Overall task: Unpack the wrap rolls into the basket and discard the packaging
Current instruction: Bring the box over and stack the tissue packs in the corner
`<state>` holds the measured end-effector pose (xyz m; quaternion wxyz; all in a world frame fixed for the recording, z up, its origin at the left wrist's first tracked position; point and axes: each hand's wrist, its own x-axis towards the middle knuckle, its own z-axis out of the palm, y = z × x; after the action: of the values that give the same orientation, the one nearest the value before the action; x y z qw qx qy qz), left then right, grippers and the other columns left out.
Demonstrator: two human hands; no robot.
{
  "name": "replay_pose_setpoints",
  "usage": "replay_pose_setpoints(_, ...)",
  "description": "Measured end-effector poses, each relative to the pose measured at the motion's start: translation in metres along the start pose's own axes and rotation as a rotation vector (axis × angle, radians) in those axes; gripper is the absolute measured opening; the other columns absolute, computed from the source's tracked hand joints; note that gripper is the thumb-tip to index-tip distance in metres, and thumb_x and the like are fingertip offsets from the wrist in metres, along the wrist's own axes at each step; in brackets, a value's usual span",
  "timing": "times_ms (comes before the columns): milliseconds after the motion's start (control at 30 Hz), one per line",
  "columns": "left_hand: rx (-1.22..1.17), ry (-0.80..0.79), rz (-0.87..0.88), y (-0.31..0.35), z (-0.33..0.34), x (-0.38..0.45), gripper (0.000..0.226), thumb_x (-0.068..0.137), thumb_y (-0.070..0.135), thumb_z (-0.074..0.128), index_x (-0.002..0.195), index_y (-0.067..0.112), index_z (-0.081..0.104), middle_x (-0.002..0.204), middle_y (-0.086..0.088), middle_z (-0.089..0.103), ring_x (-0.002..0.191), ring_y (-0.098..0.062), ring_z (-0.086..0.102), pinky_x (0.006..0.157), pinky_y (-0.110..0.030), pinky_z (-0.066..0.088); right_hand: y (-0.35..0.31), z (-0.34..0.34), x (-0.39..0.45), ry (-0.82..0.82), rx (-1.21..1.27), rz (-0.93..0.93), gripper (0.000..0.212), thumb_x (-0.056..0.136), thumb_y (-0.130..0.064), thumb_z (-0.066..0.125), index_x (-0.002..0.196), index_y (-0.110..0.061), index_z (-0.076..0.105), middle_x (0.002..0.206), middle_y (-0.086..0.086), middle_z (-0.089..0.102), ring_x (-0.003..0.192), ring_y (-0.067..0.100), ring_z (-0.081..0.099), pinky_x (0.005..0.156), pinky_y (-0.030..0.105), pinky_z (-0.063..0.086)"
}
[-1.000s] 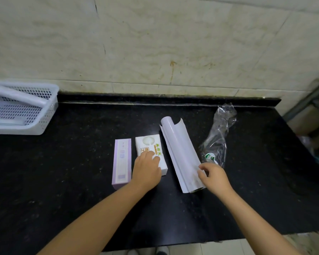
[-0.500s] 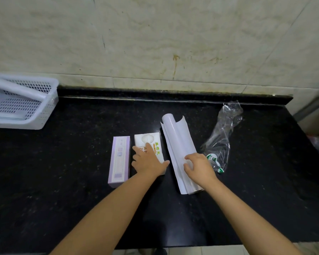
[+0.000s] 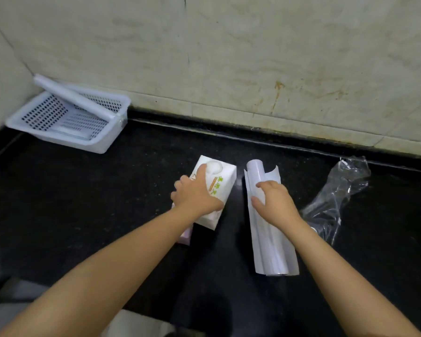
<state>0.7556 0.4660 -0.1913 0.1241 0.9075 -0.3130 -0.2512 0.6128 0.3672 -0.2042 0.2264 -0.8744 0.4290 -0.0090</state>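
On the black counter my left hand grips a white box with green and orange print, which looks tilted over a lilac box mostly hidden under my wrist. My right hand is curled on a white wrap roll that lies in a loose white sheet. At the back left stands a white perforated basket, with one long white roll leaning across it.
A crumpled clear plastic bag lies to the right of the wrap roll. A beige tiled wall runs behind the counter. The counter's front edge passes under my forearms.
My left hand has closed around the white box and shifted it over the lilac box. My right hand slid farther up the wrap roll. The view swung left, showing the whole basket.
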Motion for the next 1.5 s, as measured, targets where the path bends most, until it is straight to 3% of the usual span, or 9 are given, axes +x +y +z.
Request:
replay_pose_setpoints(167, -0.084, 0.133, -0.112, -0.074, -0.064, -0.01, 0.1, 0.065, 0.036, 0.074, 0.142, 0.04, 0.011, 0.131, -0.016, 0.037, 0.121, -0.035, 0.036, 0.098, -0.045, 0.035, -0.079, 0.006, 0.024, 0.012, -0.03, -0.158, 0.048, 0.088, -0.026, 0.05, 0.13, -0.006, 0.041, 0.136, 0.016, 0.045, 0.126, 0.033, 0.037, 0.103, 0.04, 0.035)
replay_pose_setpoints(433, -0.183, 0.281, -0.437, -0.258, -0.125, -0.051, 0.102, 0.066, 0.038, 0.073, 0.144, 0.035, 0.008, 0.133, -0.016, 0.038, 0.123, -0.034, 0.036, 0.101, -0.045, 0.034, -0.259, 0.07, -0.001, -0.093, -0.206, -0.489, 0.049, 0.089, -0.033, 0.048, 0.131, -0.009, 0.038, 0.137, 0.014, 0.04, 0.127, 0.032, 0.034, 0.101, 0.044, 0.036)
replay_pose_setpoints(833, -0.229, 0.365, -0.734, -0.535, -0.203, -0.121, 0.103, 0.068, 0.041, 0.072, 0.146, 0.032, 0.005, 0.133, -0.015, 0.037, 0.123, -0.032, 0.037, 0.102, -0.043, 0.034, -0.506, 0.202, -0.055, -0.213, -0.336, -0.69, 0.048, 0.09, -0.034, 0.046, 0.131, -0.009, 0.038, 0.141, 0.012, 0.038, 0.131, 0.03, 0.032, 0.103, 0.043, 0.036)
replay_pose_setpoints(1167, -0.381, 0.45, -0.818, -0.628, -0.235, -0.095, 0.103, 0.066, 0.042, 0.075, 0.144, 0.033, 0.009, 0.135, -0.019, 0.035, 0.124, -0.036, 0.035, 0.101, -0.047, 0.034, -0.632, 0.273, 0.01, -0.3, -0.162, -0.688, 0.037, 0.087, -0.024, 0.054, 0.116, -0.001, 0.055, 0.116, 0.022, 0.062, 0.108, 0.034, 0.057, 0.088, 0.036, 0.046)
replay_pose_setpoints(1500, -0.482, 0.466, -0.93, -0.684, -0.239, -0.031, 0.105, 0.065, 0.041, 0.075, 0.144, 0.034, 0.007, 0.135, -0.016, 0.035, 0.122, -0.034, 0.037, 0.1, -0.046, 0.036, -0.733, 0.36, 0.142, -0.266, -0.136, -0.57, 0.058, 0.085, -0.024, 0.058, 0.131, 0.001, 0.031, 0.136, 0.029, 0.032, 0.115, 0.047, 0.045, 0.096, 0.048, 0.041)
